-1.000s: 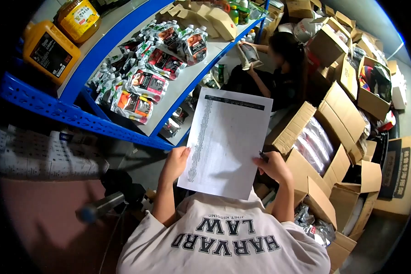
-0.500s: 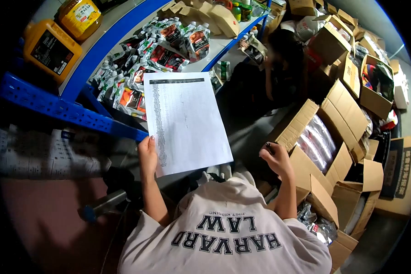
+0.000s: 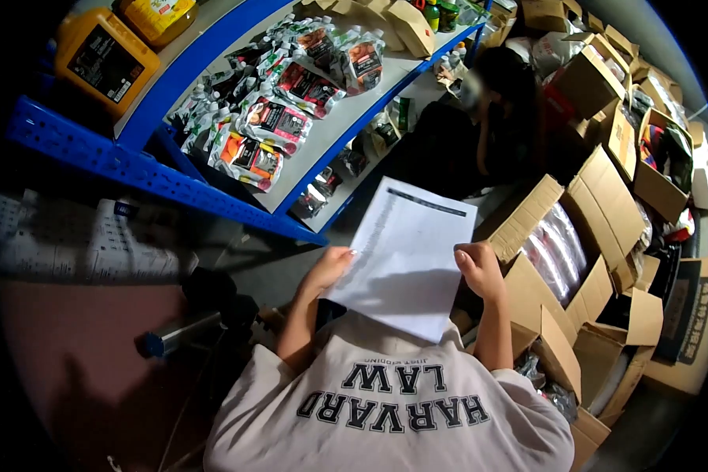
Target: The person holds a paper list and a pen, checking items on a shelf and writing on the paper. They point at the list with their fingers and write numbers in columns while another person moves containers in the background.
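Observation:
A white printed sheet (image 3: 413,256) with a dark header band and a column of small text is tilted in front of my chest. My left hand (image 3: 330,267) pinches its left edge. Closed at the sheet's right edge, my right hand (image 3: 481,271) has its thumb against the paper; no pen can be made out in it. A shadow falls across the lower half of the sheet. Beyond it, spouted pouches (image 3: 279,122) lie heaped on a blue-edged shelf (image 3: 322,153).
Open cardboard boxes (image 3: 602,200) crowd the right side, one holding clear-wrapped items (image 3: 554,252). A person in dark clothes (image 3: 507,118) is low beyond the shelf. Large yellow jugs (image 3: 106,63) stand at the upper left. A metal tube with a blue end (image 3: 182,334) is at the lower left.
The sheet has moved right and down and turned clockwise. My left hand has moved right with it. My right hand, earlier apart from the sheet with a dark pen-like item, is now at its edge.

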A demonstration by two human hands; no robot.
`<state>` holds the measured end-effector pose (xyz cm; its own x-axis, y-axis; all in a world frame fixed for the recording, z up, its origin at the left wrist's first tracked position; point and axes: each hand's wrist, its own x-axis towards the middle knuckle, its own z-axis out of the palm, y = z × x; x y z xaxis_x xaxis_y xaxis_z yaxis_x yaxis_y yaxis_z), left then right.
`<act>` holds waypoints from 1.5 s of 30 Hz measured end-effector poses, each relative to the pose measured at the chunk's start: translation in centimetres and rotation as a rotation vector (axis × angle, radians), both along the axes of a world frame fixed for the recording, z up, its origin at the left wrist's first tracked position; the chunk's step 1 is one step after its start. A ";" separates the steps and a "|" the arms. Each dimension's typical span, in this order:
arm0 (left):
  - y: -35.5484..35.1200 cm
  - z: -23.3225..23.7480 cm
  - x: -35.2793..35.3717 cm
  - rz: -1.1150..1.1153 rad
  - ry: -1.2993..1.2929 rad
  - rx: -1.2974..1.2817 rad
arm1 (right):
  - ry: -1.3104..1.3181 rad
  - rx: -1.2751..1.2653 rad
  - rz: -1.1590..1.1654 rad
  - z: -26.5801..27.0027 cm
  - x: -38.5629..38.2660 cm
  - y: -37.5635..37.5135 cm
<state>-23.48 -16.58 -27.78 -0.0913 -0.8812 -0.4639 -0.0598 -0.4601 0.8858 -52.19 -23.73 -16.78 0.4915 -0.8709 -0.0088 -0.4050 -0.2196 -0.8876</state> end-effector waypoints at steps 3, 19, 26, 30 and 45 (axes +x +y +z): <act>0.2 -1.3 -2.9 0.011 0.209 0.124 | -0.137 -0.055 -0.025 0.1 -0.5 0.2; -2.2 -5.9 -10.7 0.436 0.092 -0.055 | -0.110 -0.209 -0.343 -1.3 -7.0 0.7; -4.6 -4.4 -15.1 0.365 -0.028 -0.069 | -0.553 -0.245 -0.805 -2.7 -11.9 0.1; -5.7 -3.3 -17.9 0.407 -0.055 -0.253 | -0.457 0.015 -0.830 -1.9 -14.4 -0.1; -3.1 3.8 -15.5 0.232 0.037 -0.326 | -0.249 0.064 -0.710 -2.1 -11.9 1.9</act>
<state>-38.99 -19.73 -23.93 0.1162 -0.9808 -0.1567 0.0473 -0.1522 0.9872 -64.05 -21.87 -18.92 -0.1934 -0.9806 -0.0319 -0.2160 0.0743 -0.9736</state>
